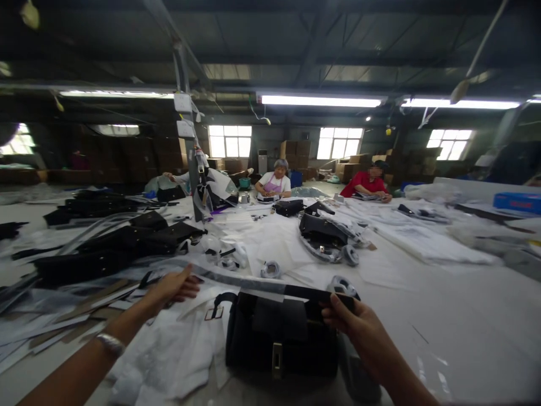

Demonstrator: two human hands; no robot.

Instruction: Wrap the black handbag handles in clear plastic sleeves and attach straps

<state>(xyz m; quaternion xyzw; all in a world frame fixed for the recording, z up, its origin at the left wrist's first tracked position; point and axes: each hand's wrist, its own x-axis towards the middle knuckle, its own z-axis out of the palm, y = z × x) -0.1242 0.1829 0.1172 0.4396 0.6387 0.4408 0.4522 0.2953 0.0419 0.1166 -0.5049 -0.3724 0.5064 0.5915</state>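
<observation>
A black handbag (pixel 281 335) with a gold clasp lies on the white table in front of me. A black strap (pixel 262 285), partly wrapped in clear plastic film, runs across its top. My right hand (pixel 353 321) pinches the strap's right end at the bag's upper right corner. My left hand (pixel 175 286) is closed on the strap's wrapped left end, stretched out to the left. A silver bracelet (pixel 110 342) sits on my left wrist.
Piles of black bags (pixel 110 248) and plastic sheets fill the left side of the table (pixel 465 316). More bags (pixel 323 234) and tape rolls (pixel 270 269) lie in the middle. Two people (pixel 274 183) sit at the far end. A post (pixel 192 169) stands on the table.
</observation>
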